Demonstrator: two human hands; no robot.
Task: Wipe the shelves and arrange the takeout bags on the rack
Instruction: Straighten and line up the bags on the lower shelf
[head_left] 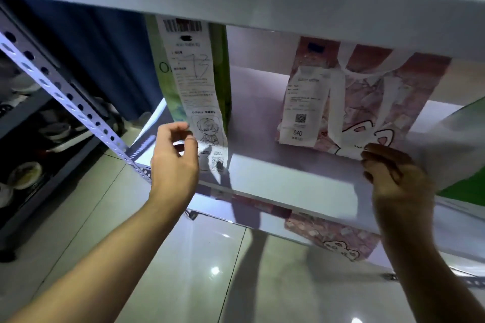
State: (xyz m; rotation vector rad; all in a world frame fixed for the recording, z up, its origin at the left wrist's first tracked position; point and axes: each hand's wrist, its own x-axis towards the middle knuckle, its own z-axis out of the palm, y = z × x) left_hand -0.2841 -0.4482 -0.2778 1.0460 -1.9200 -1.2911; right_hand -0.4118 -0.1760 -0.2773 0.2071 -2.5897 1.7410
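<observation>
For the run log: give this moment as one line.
left hand: at green bag receipt | right hand: on pink bag base | both bags on shelf

We reach both bare forearms up and forward. Our left hand (174, 158) is raised with the back toward us, fingers loosely curled and thumb apart, not closed on anything we can make out. Our right hand (393, 178) sits further right, fingers bent forward, its grip unclear in the blur.
</observation>
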